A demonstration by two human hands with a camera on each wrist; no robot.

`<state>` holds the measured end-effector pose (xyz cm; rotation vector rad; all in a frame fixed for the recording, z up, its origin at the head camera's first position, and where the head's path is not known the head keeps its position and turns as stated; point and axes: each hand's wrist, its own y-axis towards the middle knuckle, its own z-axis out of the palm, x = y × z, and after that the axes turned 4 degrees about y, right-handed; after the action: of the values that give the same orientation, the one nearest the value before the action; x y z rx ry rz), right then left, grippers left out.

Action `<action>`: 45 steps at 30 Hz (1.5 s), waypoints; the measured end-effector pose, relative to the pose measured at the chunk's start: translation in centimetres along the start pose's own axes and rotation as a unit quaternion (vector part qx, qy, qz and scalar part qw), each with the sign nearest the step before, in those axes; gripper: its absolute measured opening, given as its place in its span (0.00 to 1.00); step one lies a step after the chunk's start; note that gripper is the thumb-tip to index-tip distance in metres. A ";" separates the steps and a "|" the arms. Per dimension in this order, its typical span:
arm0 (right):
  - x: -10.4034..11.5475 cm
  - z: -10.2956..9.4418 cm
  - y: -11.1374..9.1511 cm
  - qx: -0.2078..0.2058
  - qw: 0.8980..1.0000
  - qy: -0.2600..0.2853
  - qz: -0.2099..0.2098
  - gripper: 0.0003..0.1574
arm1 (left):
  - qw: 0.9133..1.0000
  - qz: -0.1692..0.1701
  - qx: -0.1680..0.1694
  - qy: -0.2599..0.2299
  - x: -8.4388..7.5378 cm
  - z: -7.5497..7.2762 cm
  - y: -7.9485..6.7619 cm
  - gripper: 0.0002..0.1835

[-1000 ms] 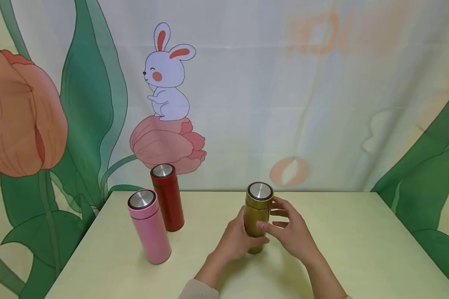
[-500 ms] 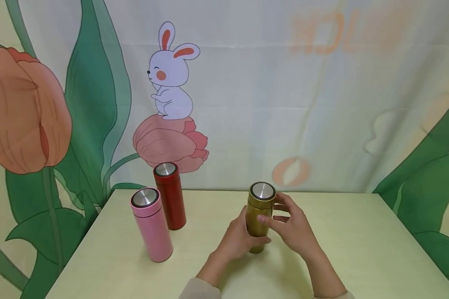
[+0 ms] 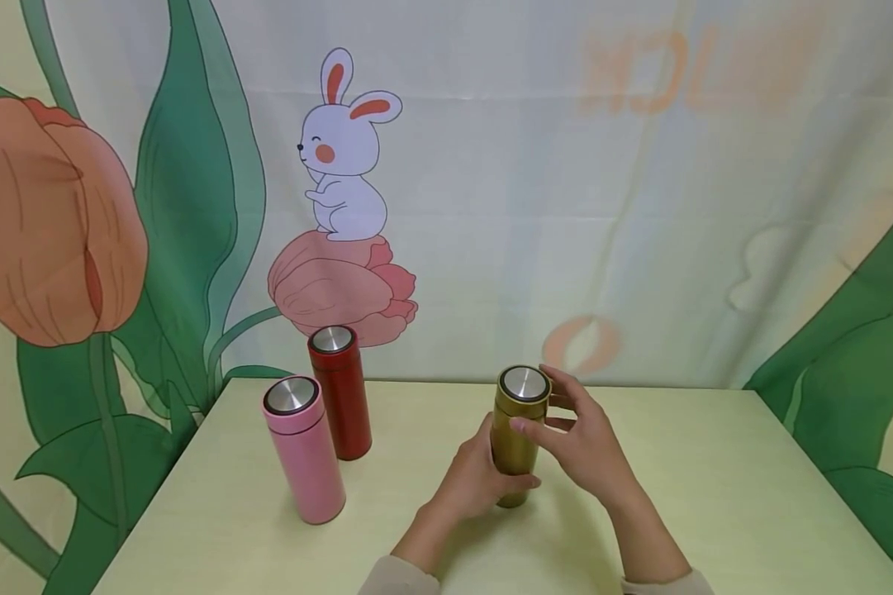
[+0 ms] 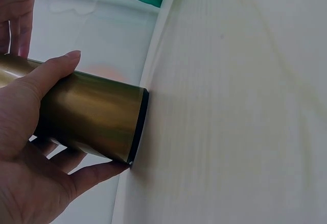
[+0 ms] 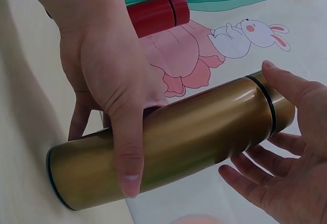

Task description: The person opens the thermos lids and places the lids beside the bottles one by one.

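A gold thermos (image 3: 511,453) with a brushed-metal disc on its lid (image 3: 524,383) stands near the table's middle, tilted slightly in the head view. My left hand (image 3: 470,474) grips its lower body, thumb across the near side. In the left wrist view a fingertip reaches the dark base rim of the thermos (image 4: 104,114); I cannot tell whether the base touches the table. My right hand (image 3: 593,453) holds the top from the right. The right wrist view has that thumb on the lid (image 5: 283,106) by the dark seam, with the other fingers curving along the opposite side.
A pink thermos (image 3: 308,463) stands upright at the table's left, with a red thermos (image 3: 344,405) just behind it. Behind the table (image 3: 714,496) hangs a curtain (image 3: 476,182) printed with a rabbit and tulips.
My right hand has slid up a little, its thumb and fingers now higher, by the lid. The left hand keeps its grip. The head view has shifted slightly.
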<state>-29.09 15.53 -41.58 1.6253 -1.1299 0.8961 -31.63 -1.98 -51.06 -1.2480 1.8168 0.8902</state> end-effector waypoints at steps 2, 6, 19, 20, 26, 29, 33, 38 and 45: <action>0.1 0.0 0.1 0.000 1.000 -0.003 -0.005 0.51 | 1.000 -0.001 0.001 0.000 0.0 0.0 0.0 0.48; 0.4 0.1 0.3 0.000 1.000 -0.014 -0.018 0.50 | 1.000 -0.001 0.004 0.000 0.1 0.0 -0.1 0.49; 1.8 0.7 0.9 -0.012 0.995 -0.071 -0.069 0.38 | 1.000 0.006 0.003 -0.002 0.3 -0.2 0.1 0.48; 1.9 0.8 0.9 -0.016 0.994 -0.077 -0.073 0.37 | 1.000 0.006 0.003 -0.002 0.3 -0.2 0.1 0.48; 2.2 1.5 0.8 -0.043 0.990 -0.104 -0.090 0.31 | 1.000 0.008 0.005 0.003 0.2 -0.3 0.0 0.50; 2.2 1.6 0.8 -0.052 0.988 -0.111 -0.091 0.30 | 1.000 0.007 0.006 0.004 0.2 -0.3 0.0 0.50; 2.1 1.5 0.8 -0.058 0.988 -0.114 -0.089 0.30 | 1.000 0.009 0.006 0.007 0.2 -0.3 0.0 0.50; 2.1 1.6 0.9 -0.062 0.988 -0.112 -0.089 0.29 | 1.000 0.010 0.007 0.005 0.2 -0.4 0.1 0.50; 1.9 1.6 0.8 -0.067 0.987 -0.105 -0.097 0.29 | 1.000 0.006 0.010 0.007 0.2 -0.4 0.1 0.51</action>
<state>-29.18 13.34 -40.14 1.7120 -1.1266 0.5213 -31.86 -2.36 -51.08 -1.2346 1.8410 0.8714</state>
